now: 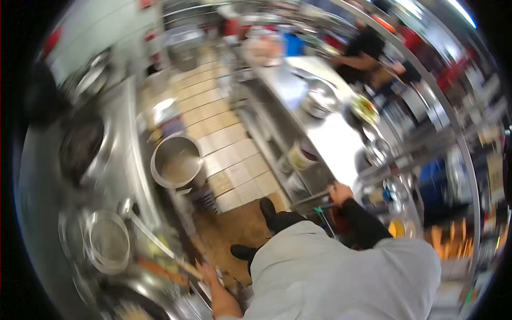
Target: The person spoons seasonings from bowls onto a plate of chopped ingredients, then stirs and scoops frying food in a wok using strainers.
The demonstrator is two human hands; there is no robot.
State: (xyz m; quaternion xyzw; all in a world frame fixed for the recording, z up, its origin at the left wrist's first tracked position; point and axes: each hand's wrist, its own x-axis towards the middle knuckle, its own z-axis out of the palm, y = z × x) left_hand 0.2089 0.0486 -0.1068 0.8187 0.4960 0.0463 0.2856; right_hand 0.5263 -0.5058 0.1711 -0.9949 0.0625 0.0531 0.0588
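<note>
At the lower left, my left hand (209,275) is closed round the end of a ladle's wooden handle. The ladle (154,238) slants up and left across the stove edge, its metal head beside a round pot (108,242) with cloudy contents. My right hand (340,193) is closed at the near corner of the steel counter, beside a metal rail (312,198). Blur hides what its fingers hold, if anything. A large steel stockpot (177,161) with pale brown liquid stands by the stove, ahead of my feet.
A steel stove (136,154) with a dark wok (81,146) runs along the left. On the right, the worktop (333,144) bears metal bowls (320,100) and a plate of greens (365,109). Beyond it a person (362,50) works. Tiled floor (221,133) lies between.
</note>
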